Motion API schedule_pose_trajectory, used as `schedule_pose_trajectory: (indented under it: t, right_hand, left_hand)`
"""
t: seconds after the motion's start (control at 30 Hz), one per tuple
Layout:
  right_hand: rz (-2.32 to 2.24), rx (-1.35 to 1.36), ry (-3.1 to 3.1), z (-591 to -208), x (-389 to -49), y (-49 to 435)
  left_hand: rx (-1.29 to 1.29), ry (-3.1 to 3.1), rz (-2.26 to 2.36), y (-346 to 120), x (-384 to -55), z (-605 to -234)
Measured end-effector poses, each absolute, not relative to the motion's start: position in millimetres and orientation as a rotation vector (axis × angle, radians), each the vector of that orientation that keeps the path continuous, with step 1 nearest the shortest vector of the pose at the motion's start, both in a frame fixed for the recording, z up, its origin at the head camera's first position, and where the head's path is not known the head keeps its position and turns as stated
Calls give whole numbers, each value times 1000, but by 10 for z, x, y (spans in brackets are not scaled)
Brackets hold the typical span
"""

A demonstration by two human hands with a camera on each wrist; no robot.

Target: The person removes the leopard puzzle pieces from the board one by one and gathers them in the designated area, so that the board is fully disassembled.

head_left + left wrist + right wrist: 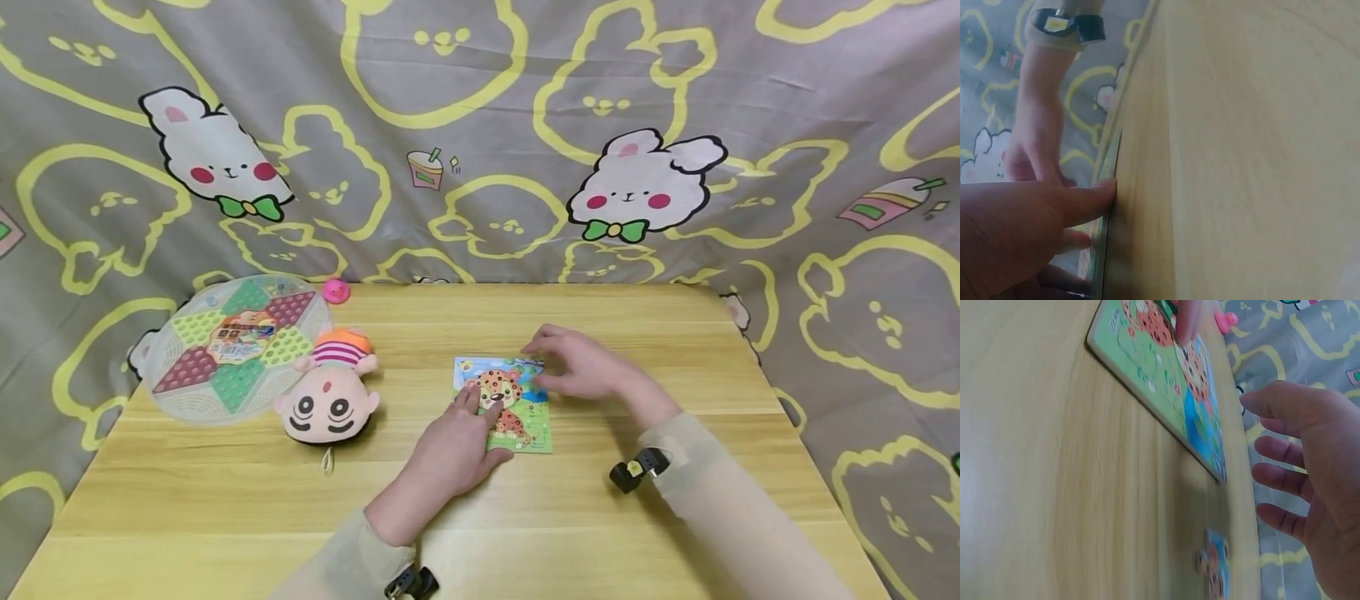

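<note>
1. A flat, rectangular jigsaw board with a spotted orange leopard on green and blue (537, 423) lay mid-table, the picture set within its border.
2. The left hand (457, 437) rested on it, fingers extended, thumb at its near edge.
3. The right hand (585, 367) hovered by its far right corner, empty, thumb and fingers loosely apart.
4. A small, blurred orange-and-blue puzzle piece (1216, 565) lay to the board's right.
5. Far left, a round, clear-rimmed plastic game board (171, 402) held a dimpled coloured star; bluish spots by its far rim were too small to identify.
6. A pink-faced plush doll (330, 404) lay against it.
</note>
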State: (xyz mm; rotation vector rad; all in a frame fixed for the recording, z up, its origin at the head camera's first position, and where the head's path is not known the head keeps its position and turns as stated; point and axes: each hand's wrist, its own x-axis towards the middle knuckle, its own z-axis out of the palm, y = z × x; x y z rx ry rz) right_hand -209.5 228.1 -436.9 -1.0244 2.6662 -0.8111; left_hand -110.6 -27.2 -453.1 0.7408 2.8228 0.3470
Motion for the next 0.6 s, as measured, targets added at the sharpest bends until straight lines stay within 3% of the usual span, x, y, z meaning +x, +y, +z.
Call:
schedule_pose_trajectory:
  t: [0.6]
  right_hand:
    - [-776,-1111,2578,-4547,-2234,1824]
  left_hand:
    - [804,2824,260,-282,-1148,-4551]
